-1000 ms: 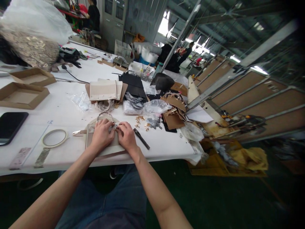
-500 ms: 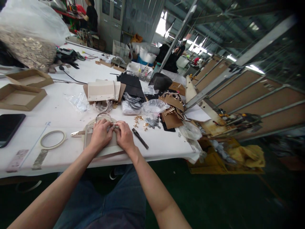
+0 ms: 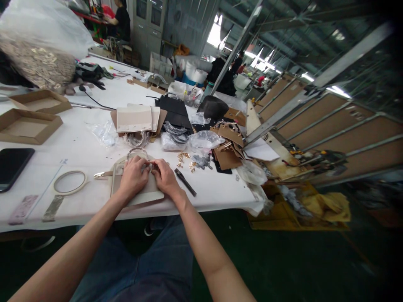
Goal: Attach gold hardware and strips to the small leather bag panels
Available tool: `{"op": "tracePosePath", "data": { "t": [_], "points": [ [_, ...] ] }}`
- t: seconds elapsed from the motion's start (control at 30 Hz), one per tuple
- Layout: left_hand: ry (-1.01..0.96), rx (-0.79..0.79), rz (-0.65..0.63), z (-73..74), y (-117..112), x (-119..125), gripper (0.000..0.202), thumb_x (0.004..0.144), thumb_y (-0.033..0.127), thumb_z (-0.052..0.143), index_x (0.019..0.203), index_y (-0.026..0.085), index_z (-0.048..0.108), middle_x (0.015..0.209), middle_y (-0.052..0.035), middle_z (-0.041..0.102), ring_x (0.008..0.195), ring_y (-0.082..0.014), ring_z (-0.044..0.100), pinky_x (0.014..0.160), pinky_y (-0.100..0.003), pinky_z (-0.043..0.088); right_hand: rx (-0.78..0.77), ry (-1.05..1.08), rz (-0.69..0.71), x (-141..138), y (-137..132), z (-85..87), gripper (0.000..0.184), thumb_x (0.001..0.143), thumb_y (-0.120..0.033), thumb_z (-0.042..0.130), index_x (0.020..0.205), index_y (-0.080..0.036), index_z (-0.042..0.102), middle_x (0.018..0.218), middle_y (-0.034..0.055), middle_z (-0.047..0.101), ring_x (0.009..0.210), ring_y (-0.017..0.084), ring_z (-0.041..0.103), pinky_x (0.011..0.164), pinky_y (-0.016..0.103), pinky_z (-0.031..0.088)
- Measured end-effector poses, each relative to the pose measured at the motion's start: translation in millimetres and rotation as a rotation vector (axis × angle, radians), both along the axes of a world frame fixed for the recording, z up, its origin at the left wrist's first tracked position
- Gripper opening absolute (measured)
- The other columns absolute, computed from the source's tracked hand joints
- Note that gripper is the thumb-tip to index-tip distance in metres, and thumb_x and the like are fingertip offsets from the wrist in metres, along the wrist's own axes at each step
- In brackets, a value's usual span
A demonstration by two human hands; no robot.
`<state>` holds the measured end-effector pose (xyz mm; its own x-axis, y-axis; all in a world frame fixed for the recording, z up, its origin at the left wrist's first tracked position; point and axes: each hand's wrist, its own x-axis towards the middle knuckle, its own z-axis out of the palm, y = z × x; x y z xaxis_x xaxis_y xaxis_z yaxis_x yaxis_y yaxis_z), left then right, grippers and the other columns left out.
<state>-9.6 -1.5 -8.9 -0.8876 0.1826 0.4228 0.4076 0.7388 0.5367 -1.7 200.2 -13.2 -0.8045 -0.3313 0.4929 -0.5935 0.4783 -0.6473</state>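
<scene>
A beige handbag panel (image 3: 151, 195) lies at the table's front edge, with a looped handle (image 3: 137, 150) in clear wrap behind it. My left hand (image 3: 134, 178) rests on it, fingers curled and closed on its upper part. Close on the right, my right hand (image 3: 165, 178) pinches at the same spot, its fingertips nearly meeting the left ones. Whatever small part sits between the fingertips is hidden. A metal-ended strap (image 3: 103, 174) sticks out to the left of the panel. Right of my right hand lies a dark bar-like tool (image 3: 185, 182), below gold fittings (image 3: 183, 160) and small grey pieces (image 3: 202, 162).
Left are a tape roll (image 3: 69, 183), a phone (image 3: 14, 167) and cardboard trays (image 3: 30, 126). Behind the panel lie stacked beige flaps (image 3: 134, 119) and black sheets (image 3: 173, 111). Brown pieces (image 3: 228, 155) are piled right, near a metal post (image 3: 236, 46). A person (image 3: 122, 21) sits far back.
My right hand's fingers have shifted slightly at the panel's upper part, and more of the panel's lower right corner shows. My left hand stays nearly in place.
</scene>
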Motion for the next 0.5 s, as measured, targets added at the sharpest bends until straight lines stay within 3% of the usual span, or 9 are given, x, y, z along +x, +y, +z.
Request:
{"op": "tracePosePath", "data": {
  "t": [0.3, 0.5],
  "points": [
    [0.019, 0.009, -0.001, -1.7, 0.3, -0.7, 0.015, 0.108, 0.026, 0.068, 0.118, 0.025, 0.079, 0.12, -0.0118, 0.074, 0.124, -0.0402, 0.069, 0.107, -0.057, 0.05, -0.002, 0.014, -0.02, 4.3, -0.2, -5.1, 0.03, 0.118, -0.021, 0.056, 0.147, -0.024, 0.064, 0.139, 0.0121, 0.074, 0.133, 0.03, 0.071, 0.12, 0.046, 0.06],
    [0.033, 0.003, -0.004, -1.8, 0.2, 0.3, 0.014, 0.109, 0.027, 0.067, 0.116, 0.025, 0.079, 0.12, -0.0114, 0.074, 0.123, -0.0393, 0.07, 0.107, -0.056, 0.05, -0.054, 0.113, -0.09, 11.4, -6.1, -11.6, 0.018, 0.121, -0.024, 0.054, 0.128, -0.022, 0.071, 0.134, 0.0154, 0.072, 0.135, 0.03, 0.068, 0.124, 0.048, 0.058]
  ]
}}
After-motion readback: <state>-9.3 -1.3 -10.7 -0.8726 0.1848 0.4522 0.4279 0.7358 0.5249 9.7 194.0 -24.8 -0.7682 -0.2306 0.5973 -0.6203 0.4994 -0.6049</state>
